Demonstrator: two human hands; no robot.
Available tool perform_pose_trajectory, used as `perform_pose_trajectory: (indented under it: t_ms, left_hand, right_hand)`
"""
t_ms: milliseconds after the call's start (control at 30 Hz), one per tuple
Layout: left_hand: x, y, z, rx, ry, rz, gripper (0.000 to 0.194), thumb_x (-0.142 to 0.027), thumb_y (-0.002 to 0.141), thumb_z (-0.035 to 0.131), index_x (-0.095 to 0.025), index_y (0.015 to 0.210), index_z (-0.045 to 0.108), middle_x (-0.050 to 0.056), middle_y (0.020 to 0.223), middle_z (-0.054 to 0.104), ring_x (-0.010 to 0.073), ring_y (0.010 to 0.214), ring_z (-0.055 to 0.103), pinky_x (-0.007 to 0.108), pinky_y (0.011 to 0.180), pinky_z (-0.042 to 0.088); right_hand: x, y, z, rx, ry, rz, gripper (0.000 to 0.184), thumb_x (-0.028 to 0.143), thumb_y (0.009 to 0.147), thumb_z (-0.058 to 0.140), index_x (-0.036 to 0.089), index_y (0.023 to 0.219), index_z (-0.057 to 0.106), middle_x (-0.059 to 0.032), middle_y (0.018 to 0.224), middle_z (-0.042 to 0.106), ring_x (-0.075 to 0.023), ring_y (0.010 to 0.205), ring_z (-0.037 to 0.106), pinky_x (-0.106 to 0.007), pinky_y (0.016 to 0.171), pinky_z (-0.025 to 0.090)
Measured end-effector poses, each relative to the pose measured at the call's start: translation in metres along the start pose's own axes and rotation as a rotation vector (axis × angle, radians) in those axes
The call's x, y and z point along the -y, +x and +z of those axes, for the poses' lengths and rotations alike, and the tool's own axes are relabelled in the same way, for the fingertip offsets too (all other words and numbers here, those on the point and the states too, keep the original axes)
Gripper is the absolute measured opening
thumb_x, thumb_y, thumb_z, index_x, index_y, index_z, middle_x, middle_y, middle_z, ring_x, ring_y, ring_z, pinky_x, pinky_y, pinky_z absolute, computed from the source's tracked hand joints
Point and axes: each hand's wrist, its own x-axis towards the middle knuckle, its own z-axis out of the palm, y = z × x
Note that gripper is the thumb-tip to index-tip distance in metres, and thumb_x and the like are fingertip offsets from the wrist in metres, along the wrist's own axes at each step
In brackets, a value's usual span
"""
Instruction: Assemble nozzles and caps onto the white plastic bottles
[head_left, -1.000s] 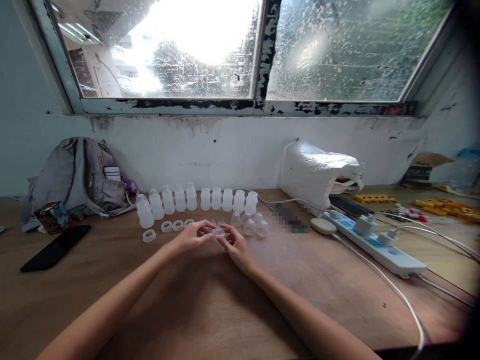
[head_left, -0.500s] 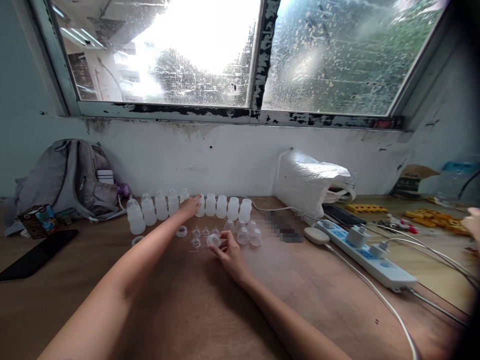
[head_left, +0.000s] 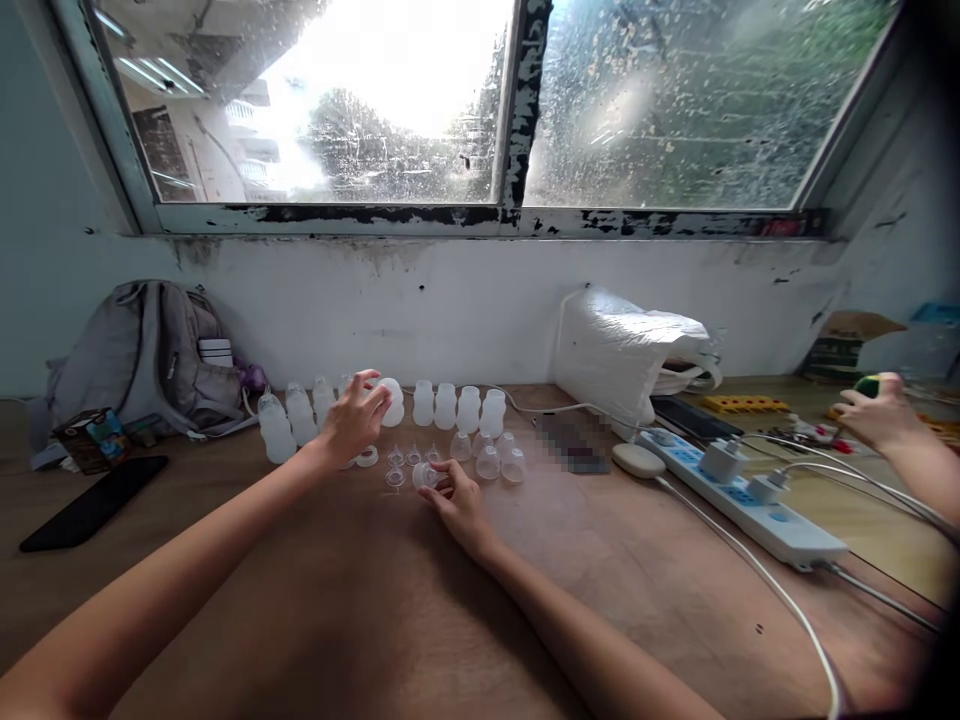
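My left hand (head_left: 354, 417) is closed round a small white plastic bottle (head_left: 390, 400), lifted a little out of the row of white bottles (head_left: 457, 407) along the wall. My right hand (head_left: 457, 500) rests on the wooden table (head_left: 375, 600) and pinches a small clear plastic piece (head_left: 423, 476). Clear nipples (head_left: 395, 476) and clear domed caps (head_left: 501, 460) lie just beyond it. White rings (head_left: 367, 457) sit near my left hand.
A grey backpack (head_left: 142, 355), a small carton (head_left: 86, 438) and a black phone (head_left: 94, 502) lie at the left. A white bag (head_left: 630, 350), a power strip (head_left: 742, 495) with plugs and cables are at the right. Another person's hand (head_left: 877, 412) reaches over yellow parts at far right.
My left hand left the clear piece, reached to the bottle row and picked up one bottle. My right hand kept the clear piece. Another person's hand came in at the right.
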Motion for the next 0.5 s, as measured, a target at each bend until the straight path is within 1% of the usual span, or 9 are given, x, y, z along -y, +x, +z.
perform_pose_trajectory:
  t_ms: [67,133,200,267,367,467,500]
  left_hand:
    - [-0.002,-0.019,-0.015,-0.033,-0.068,0.069,0.019,-0.027,0.085,0.032,-0.019,0.089,0.049,0.007,0.120,0.037,0.0178,0.097,0.048,0.026,0.069,0.044]
    - [-0.003,-0.038,-0.024,-0.009,-0.122,0.110,0.015,-0.024,0.084,0.033,-0.019,0.088,0.047,0.007,0.117,0.041,0.0144,0.085,0.053,0.025,0.064,0.045]
    - [-0.001,-0.054,-0.027,0.032,-0.154,0.135,0.014,-0.022,0.083,0.033,-0.019,0.089,0.045,0.007,0.112,0.046,0.0104,0.069,0.054,0.023,0.058,0.044]
    - [0.001,-0.067,-0.025,0.072,-0.173,0.155,0.013,-0.021,0.082,0.033,-0.019,0.088,0.044,0.006,0.107,0.049,0.0094,0.064,0.053,0.022,0.055,0.043]
    - [0.001,-0.081,-0.016,0.124,-0.219,0.173,0.011,-0.020,0.082,0.033,-0.018,0.086,0.043,0.006,0.103,0.050,0.0109,0.066,0.054,0.023,0.058,0.043]
    - [-0.004,-0.091,-0.001,0.129,-0.317,0.123,0.010,-0.027,0.080,0.039,-0.019,0.086,0.042,0.007,0.108,0.046,0.0124,0.070,0.055,0.026,0.059,0.045]
    - [-0.006,-0.095,0.005,0.110,-0.367,0.087,0.015,-0.031,0.078,0.044,-0.020,0.088,0.041,0.008,0.112,0.044,0.0145,0.075,0.056,0.028,0.061,0.046]
  right_hand:
    - [-0.001,-0.001,0.001,-0.006,0.031,0.000,0.026,0.027,0.066,0.060,0.018,0.088,0.050,-0.0013,0.069,0.060,-0.0142,0.059,0.058,-0.025,0.056,0.046]
    - [-0.002,-0.002,0.002,-0.008,0.047,-0.013,0.025,0.029,0.065,0.061,0.018,0.084,0.049,-0.0029,0.077,0.061,-0.0151,0.064,0.059,-0.026,0.058,0.047]
    - [-0.003,-0.003,0.002,-0.011,0.043,-0.018,0.027,0.032,0.065,0.061,0.019,0.084,0.048,-0.0042,0.083,0.061,-0.0156,0.067,0.060,-0.027,0.061,0.047]
    - [-0.003,-0.003,0.002,-0.022,0.041,-0.002,0.030,0.034,0.066,0.060,0.019,0.088,0.047,-0.0053,0.088,0.061,-0.0154,0.066,0.060,-0.027,0.061,0.047]
    - [-0.001,-0.004,0.003,-0.033,0.061,0.026,0.033,0.035,0.066,0.060,0.020,0.090,0.043,-0.0059,0.089,0.061,-0.0149,0.064,0.060,-0.027,0.059,0.047]
    - [0.003,-0.006,0.002,-0.011,0.088,0.024,0.032,0.038,0.067,0.059,0.020,0.088,0.041,-0.0045,0.081,0.062,-0.0159,0.064,0.060,-0.027,0.056,0.048]
    - [0.004,-0.006,0.002,-0.008,0.097,0.021,0.032,0.039,0.067,0.059,0.020,0.086,0.041,-0.0040,0.079,0.062,-0.0164,0.064,0.061,-0.027,0.055,0.048]
